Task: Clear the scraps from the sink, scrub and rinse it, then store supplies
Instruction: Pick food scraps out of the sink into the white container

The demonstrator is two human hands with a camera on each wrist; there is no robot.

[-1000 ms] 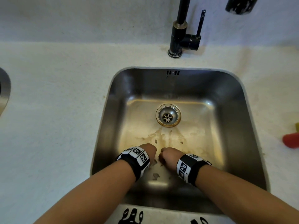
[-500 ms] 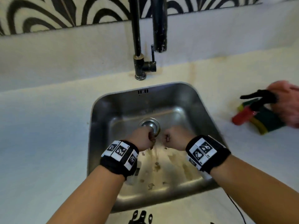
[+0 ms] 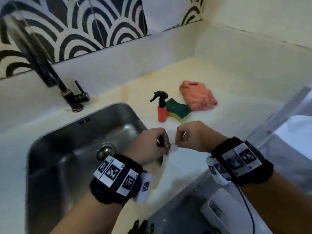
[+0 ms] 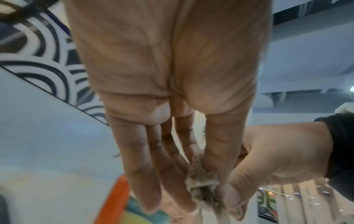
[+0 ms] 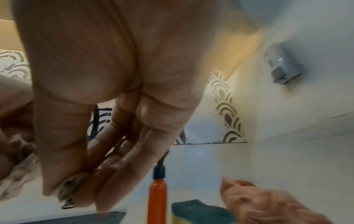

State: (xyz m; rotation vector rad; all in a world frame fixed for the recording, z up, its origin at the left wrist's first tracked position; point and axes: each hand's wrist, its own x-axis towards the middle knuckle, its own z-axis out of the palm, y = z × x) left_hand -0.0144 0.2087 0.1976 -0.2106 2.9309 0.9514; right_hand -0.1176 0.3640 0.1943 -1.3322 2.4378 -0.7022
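My left hand and right hand hover side by side above the right rim of the steel sink. Both pinch small wet scraps between fingers and thumb. In the left wrist view the left fingers and thumb squeeze a crumpled greyish wad of scraps, with the right hand close against it. In the right wrist view the right fingers and thumb nip a small bit of scraps. The drain shows just left of my left wrist.
A red spray bottle, a green and yellow sponge and a pink cloth sit on the white counter behind my hands. The black faucet stands at the sink's back. A white object lies below the counter's front edge.
Both hands lifted out of the sink bottom and moved right to its rim, still pinching scraps. The view swung right, bringing the bottle, sponge and cloth fully into sight.
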